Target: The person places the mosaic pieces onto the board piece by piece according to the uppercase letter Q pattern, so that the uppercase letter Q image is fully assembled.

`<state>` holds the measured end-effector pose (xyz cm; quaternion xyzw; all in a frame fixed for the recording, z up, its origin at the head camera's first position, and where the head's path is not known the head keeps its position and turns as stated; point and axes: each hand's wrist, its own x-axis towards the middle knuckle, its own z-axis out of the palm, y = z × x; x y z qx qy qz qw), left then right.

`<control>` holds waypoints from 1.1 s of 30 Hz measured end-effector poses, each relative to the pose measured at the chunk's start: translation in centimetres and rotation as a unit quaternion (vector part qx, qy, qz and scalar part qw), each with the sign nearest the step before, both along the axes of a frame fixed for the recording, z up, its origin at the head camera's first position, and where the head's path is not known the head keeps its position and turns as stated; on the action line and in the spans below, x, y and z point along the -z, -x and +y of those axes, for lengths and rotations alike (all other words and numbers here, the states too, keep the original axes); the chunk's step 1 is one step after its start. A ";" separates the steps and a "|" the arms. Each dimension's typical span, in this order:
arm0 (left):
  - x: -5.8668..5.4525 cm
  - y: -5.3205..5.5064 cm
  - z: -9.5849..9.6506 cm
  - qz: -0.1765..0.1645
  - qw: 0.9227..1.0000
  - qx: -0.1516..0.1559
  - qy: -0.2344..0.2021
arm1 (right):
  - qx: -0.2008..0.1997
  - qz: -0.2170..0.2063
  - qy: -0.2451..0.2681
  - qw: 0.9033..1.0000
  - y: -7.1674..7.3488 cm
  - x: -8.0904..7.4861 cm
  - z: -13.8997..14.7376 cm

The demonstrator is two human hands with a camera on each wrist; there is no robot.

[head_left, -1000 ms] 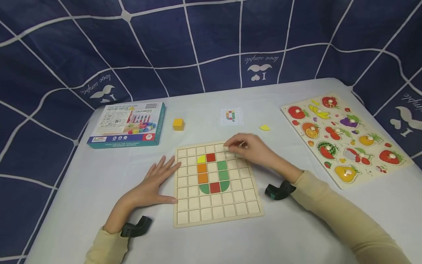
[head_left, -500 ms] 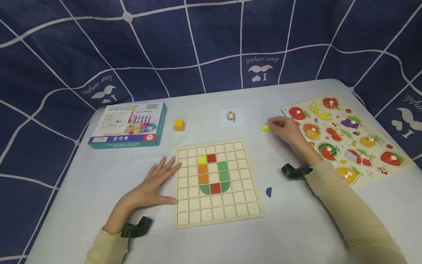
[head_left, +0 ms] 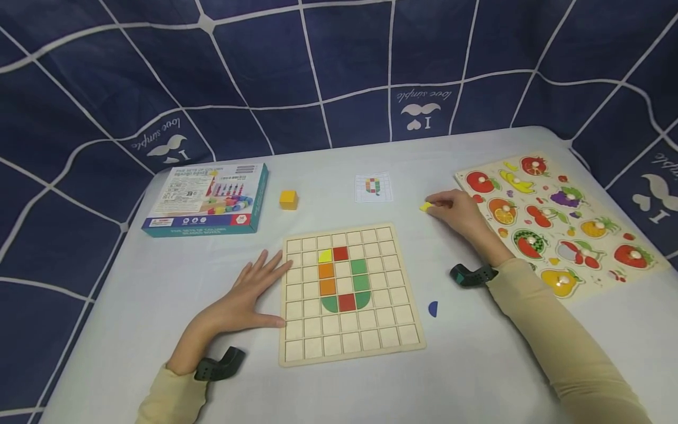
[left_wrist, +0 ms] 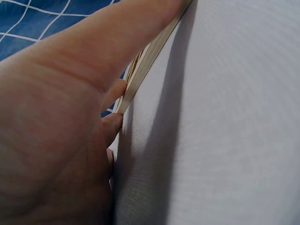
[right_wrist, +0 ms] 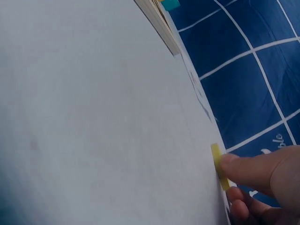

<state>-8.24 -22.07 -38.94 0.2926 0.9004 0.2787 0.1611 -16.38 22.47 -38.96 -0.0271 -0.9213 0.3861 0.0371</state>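
Observation:
My right hand (head_left: 458, 215) pinches a yellow quarter-circle tile (right_wrist: 219, 166) between thumb and fingers, right of the pattern card (head_left: 373, 187). My left hand (head_left: 243, 297) lies spread at the left edge of the wooden grid board (head_left: 384, 338), fingertips and thumb touching its rim. Red, orange, green and yellow tiles form a ring on the board, with a red tile (head_left: 346, 302) at the bottom and a yellow quarter-circle (head_left: 325, 256) at the upper left. To the right of the board lies a blue half-circle tile (head_left: 433, 309).
A fruit knob puzzle (head_left: 551, 235) lies at the right, partly behind the right forearm. At the back left sits a teal-edged cardboard box (head_left: 203, 200), with an orange-yellow cube (head_left: 288, 200) beside it. A dark blue patterned cloth (head_left: 349, 65) hangs behind the table.
My right hand has moved from the board's top edge out to the yellow tile and now pinches it. The blue tile has appeared on the table right of the board. My left hand stays put.

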 end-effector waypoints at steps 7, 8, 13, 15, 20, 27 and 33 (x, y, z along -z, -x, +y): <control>-0.1 0.0 0.0 -0.001 1.000 0.001 -0.001 | 0.008 0.034 -0.014 0.999 0.1 0.1 -0.5; -0.1 -0.1 0.0 0.000 1.000 0.001 -0.002 | 0.006 0.038 -0.014 0.999 0.0 0.1 -0.6; 0.0 -0.1 -0.1 0.002 1.000 0.001 -0.004 | -0.009 0.050 -0.012 0.999 -0.2 0.2 -0.8; 0.0 -0.1 -0.2 -0.001 1.000 0.000 -0.001 | -0.015 0.049 -0.011 0.999 -0.2 0.4 -0.8; 0.0 -0.1 -0.2 -0.007 1.000 -0.003 0.005 | -0.023 0.061 0.001 0.998 -0.4 0.6 -0.8; 0.3 -0.1 -0.2 0.005 1.000 0.003 -0.003 | -0.012 0.079 0.025 0.996 -0.6 0.5 -0.8; 0.2 0.0 -0.1 0.003 1.000 0.004 0.000 | -0.033 0.031 0.117 0.992 -1.2 -0.7 -1.6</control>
